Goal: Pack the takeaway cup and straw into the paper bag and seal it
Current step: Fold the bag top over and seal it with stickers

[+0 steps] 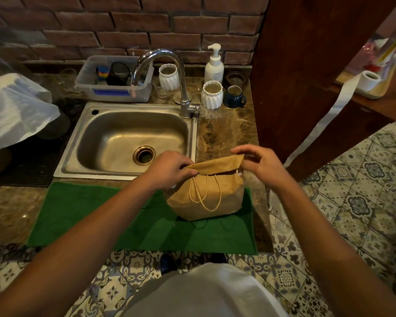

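A brown paper bag (215, 197) with pale twine handles stands on a green mat (105, 216) at the counter's front right. Its top is folded over toward me into a flat flap. My left hand (169, 168) pinches the flap's left end and my right hand (263, 165) pinches its right end. A small white bit shows at the bag's left side, just under my left hand. The cup and straw are not visible; the bag's inside is hidden.
A steel sink (128, 138) with a curved tap (183, 88) lies behind the bag. Behind it stand a plastic tub (114, 88), white ribbed cups (212, 94), a soap pump bottle (214, 65) and a dark mug (234, 97). A wooden post (306, 76) rises at right.
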`<state>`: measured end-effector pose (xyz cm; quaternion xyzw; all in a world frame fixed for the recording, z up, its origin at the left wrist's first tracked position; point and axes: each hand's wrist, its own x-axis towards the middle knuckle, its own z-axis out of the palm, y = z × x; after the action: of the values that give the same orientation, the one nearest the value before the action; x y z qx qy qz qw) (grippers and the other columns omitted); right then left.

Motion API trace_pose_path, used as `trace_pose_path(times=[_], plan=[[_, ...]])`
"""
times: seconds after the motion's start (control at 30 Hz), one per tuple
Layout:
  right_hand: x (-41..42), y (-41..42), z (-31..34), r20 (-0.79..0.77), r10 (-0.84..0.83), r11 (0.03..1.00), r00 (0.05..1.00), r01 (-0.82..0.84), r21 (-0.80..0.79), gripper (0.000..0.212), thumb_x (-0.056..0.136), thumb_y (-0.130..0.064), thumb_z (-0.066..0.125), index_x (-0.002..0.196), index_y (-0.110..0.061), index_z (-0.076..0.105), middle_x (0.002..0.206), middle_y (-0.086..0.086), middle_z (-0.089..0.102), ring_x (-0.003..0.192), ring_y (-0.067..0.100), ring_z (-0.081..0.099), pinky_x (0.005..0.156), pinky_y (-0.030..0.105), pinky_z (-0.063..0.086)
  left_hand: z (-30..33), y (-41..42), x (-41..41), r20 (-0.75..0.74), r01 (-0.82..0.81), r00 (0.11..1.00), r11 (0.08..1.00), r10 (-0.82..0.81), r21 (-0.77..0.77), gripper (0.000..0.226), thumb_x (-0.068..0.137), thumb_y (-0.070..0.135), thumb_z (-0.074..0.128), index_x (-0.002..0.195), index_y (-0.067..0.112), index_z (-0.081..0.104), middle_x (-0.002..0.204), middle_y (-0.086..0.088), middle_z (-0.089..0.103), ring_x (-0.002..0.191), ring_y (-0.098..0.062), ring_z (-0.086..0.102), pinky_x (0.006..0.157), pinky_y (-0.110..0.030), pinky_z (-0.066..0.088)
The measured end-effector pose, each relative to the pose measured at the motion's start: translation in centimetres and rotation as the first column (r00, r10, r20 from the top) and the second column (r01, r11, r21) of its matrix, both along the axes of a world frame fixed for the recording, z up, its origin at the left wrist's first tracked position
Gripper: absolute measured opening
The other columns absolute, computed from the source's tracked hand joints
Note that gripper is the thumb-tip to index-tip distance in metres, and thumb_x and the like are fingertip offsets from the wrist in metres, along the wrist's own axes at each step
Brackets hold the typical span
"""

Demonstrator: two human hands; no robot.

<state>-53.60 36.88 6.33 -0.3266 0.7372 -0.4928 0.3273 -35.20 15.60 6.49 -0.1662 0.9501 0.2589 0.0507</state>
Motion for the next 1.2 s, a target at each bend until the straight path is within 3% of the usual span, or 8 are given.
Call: trace_pose_path(times=[0.13,0.27,0.4,0.53,0.67,0.77,1.1,1.2], plan=[[-0.5,-2.6,3.4,-0.317,0.389,0.900,0.865,-0.284,0.330,0.033,0.095,-0.041,0.068,0.124,-0.027,0.072,0.129,-0.010,0.067,0.120,0.007,0.059,0.100,0.031,0.046,0.0,0.8,0.0,-0.038,0.023,0.999,0.998,-0.025,-0.050,0.025,0.091,0.044,0.068,0.107,0.026,0.078,0.092,0.002,0.076,0.086,-0.019,0.067,0.072,-0.035,0.052],[1.5,-6.4,2.8,-0.341,0.670,0.715,0.659,-0.450,0.535,0.025,0.092,-0.051,0.068,0.101,-0.031,0.080,0.077,-0.022,0.067,0.075,-0.001,0.062,0.069,0.031,0.052,0.0,1.4,0.0,-0.081,0.004,0.997,0.995,-0.013,-0.104,0.023,0.090,0.045,0.069,0.105,0.030,0.078,0.090,0.003,0.077,0.084,-0.018,0.067,0.069,-0.034,0.051],[1.9,-6.6,2.1,-0.505,0.641,0.765,0.579,-0.426,0.483,0.018,0.089,-0.045,0.073,0.095,-0.029,0.080,0.064,-0.020,0.056,0.063,0.003,0.052,0.063,0.035,0.050,0.1,1.5,0.6,-0.065,-0.009,0.998,0.999,0.007,-0.040,0.020,0.090,0.043,0.070,0.100,0.027,0.078,0.084,0.003,0.074,0.079,-0.018,0.066,0.065,-0.034,0.047],[2.6,-5.7,1.4,-0.610,0.571,0.821,0.549,-0.399,0.409,0.019,0.089,-0.043,0.073,0.096,-0.026,0.080,0.077,-0.014,0.064,0.074,0.009,0.056,0.065,0.030,0.039,1.1,0.7,0.4,0.045,0.097,0.993,0.956,-0.113,0.279,0.025,0.097,0.038,0.063,0.101,0.019,0.078,0.076,0.004,0.071,0.064,-0.001,0.060,0.061,-0.026,0.044],[2.4,-4.3,0.4,-0.678,0.501,0.864,0.538,-0.352,0.360,0.021,0.091,-0.045,0.071,0.095,-0.025,0.078,0.086,-0.005,0.071,0.085,0.015,0.059,0.068,0.032,0.040,1.0,0.6,0.3,0.046,0.203,0.977,0.976,-0.207,0.076,0.025,0.100,0.036,0.058,0.081,0.023,0.069,0.064,0.007,0.059,0.058,-0.008,0.053,0.055,-0.031,0.035],[2.3,-3.9,0.1,-0.697,0.478,0.877,0.534,-0.329,0.350,0.024,0.091,-0.047,0.069,0.098,-0.026,0.079,0.088,-0.006,0.072,0.088,0.017,0.061,0.069,0.034,0.046,0.3,1.1,0.3,-0.009,0.150,0.988,0.985,-0.151,-0.086,0.029,0.099,0.041,0.057,0.094,0.020,0.076,0.076,0.001,0.071,0.069,-0.018,0.060,0.057,-0.033,0.037],[0.9,-3.3,0.0,-0.678,0.443,0.896,0.587,-0.303,0.324,0.024,0.092,-0.046,0.066,0.094,-0.027,0.078,0.088,-0.007,0.073,0.087,0.017,0.063,0.070,0.035,0.049,-0.8,-1.2,4.4,-0.033,-0.080,0.995,0.969,0.090,0.232,0.028,0.092,0.051,0.063,0.078,0.031,0.076,0.064,0.010,0.069,0.061,-0.007,0.062,0.059,-0.036,0.047],[0.3,-3.0,0.1,-0.678,0.440,0.898,0.589,-0.283,0.337,0.021,0.092,-0.044,0.068,0.093,-0.026,0.078,0.088,-0.007,0.073,0.087,0.018,0.064,0.070,0.035,0.048,-1.2,-1.9,5.6,-0.071,-0.076,0.992,0.957,0.100,0.281,0.051,0.086,0.071,0.053,0.082,0.027,0.078,0.066,0.004,0.070,0.062,-0.016,0.063,0.061,-0.041,0.048]])
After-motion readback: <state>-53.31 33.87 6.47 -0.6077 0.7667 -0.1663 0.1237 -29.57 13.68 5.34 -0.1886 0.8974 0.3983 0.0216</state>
